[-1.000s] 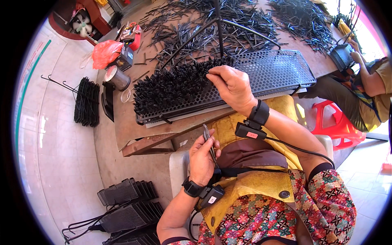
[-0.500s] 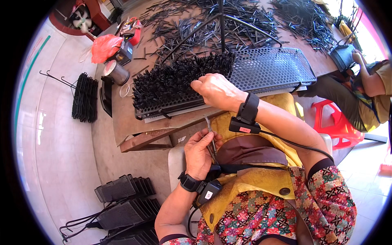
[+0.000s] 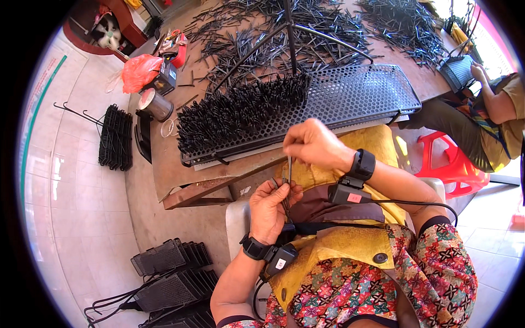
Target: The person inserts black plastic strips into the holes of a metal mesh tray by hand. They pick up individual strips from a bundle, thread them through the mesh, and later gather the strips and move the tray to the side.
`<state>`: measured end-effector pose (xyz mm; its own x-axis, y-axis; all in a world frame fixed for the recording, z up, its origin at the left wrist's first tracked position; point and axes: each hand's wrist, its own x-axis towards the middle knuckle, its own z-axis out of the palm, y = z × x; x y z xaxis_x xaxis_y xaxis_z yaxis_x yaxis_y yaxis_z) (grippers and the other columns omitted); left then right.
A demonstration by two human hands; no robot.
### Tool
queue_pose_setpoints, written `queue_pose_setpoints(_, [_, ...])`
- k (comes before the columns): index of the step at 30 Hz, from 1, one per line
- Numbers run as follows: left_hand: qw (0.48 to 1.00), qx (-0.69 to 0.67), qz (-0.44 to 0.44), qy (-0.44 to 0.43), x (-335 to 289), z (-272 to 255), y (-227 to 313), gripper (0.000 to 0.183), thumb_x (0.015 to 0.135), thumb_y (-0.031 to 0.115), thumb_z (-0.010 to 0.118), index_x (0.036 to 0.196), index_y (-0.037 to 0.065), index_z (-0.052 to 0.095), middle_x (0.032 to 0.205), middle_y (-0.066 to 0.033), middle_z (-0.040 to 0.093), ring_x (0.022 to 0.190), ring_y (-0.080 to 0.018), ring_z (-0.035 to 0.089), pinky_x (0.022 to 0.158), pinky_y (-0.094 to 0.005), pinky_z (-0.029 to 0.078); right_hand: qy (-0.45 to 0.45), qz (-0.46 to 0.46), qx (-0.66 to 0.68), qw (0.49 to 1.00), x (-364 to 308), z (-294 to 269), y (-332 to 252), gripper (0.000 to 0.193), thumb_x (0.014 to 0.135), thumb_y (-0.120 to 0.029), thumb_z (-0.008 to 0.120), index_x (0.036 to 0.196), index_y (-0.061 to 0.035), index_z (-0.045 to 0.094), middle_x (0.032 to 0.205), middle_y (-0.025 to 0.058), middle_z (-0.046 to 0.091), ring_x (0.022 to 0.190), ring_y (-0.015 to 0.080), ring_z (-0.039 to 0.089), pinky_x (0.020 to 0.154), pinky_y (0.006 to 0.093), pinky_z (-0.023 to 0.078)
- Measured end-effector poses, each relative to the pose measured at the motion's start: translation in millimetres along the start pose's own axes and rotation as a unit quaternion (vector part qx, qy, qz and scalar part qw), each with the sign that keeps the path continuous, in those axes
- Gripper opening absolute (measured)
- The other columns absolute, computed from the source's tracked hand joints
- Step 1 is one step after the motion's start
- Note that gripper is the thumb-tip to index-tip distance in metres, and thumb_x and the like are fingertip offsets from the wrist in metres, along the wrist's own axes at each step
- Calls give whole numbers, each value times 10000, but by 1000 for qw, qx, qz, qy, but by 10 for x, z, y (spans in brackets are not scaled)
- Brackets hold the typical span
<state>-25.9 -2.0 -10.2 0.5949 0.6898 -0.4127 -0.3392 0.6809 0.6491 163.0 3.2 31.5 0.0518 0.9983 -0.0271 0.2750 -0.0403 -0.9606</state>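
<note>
While the left hand (image 3: 270, 210) is curled closed around a small bundle of thin black rods (image 3: 284, 199) held over the lap, the right hand (image 3: 311, 145) sits just above it, fingers pinched narrow on a single rod (image 3: 289, 164) that hangs straight down toward the bundle. Both wrists wear black bands with small boxes attached. Just ahead of the hands, a black perforated tray (image 3: 355, 95) lies on the brown workbench (image 3: 169, 164); its left half is packed with upright black rods (image 3: 235, 112), its right half is bare holes. Loose rods (image 3: 273, 27) are scattered across the far part of the bench. A metal can (image 3: 155, 104) and an orange plastic bag (image 3: 139, 71) sit at the bench's left end. Stacked black mesh baskets (image 3: 169, 273) on the floor, lower left. Another person (image 3: 486, 109) is seated on a red stool (image 3: 448, 164) at right.
</note>
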Motion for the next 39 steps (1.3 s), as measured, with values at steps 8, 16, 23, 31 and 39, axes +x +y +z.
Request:
queue_pose_setpoints(8, [1000, 4, -9, 27, 20, -10, 0, 92, 861, 43, 561, 945, 10, 542, 933, -104, 604, 887, -239, 611, 793, -378, 520, 330, -381, -220, 835, 377, -171, -46, 99, 759, 0, 628, 846, 11, 584, 710, 145, 596, 628, 299, 585, 551, 333, 469])
queue_pose_setpoints(16, [999, -9, -6, 33, 31, -12, 9, 107, 853, 49, 580, 944, 7, 542, 901, -107, 608, 849, -237, 620, 744, -371, 538, 156, -384, -437, 798, 449, -66, 20, 313, 676, 2, 584, 982, 50, 537, 689, 108, 527, 642, 298, 536, 565, 384, 456])
queue_pose_setpoints(23, [999, -17, -3, 30, 25, -2, 26, 124, 853, 55, 588, 954, 2, 539, 889, -112, 610, 822, -236, 626, 705, -366, 548, 62, -243, -355, 901, 238, 51, 16, 329, 800, -139, 606, 1072, 28, 530, 653, 188, 556, 614, 362, 568, 552, 425, 457])
queue_pose_setpoints(31, [999, -31, 16, -19, 41, -11, -11, 167, 871, 64, 553, 1019, -12, 534, 952, -146, 609, 873, -257, 618, 768, -392, 535, 96, -164, -87, 978, -88, 133, 64, 113, 764, -67, 638, 841, 16, 636, 727, 149, 619, 615, 226, 621, 560, 286, 480])
queue_pose_setpoints(39, [998, -42, 12, -34, 74, 1, -20, 270, 899, 46, 458, 1159, -28, 469, 1053, -172, 572, 978, -282, 582, 885, -427, 486, 319, -430, -233, 812, 381, -109, -46, 151, 714, 12, 648, 841, 10, 567, 734, 125, 571, 669, 306, 566, 575, 372, 470])
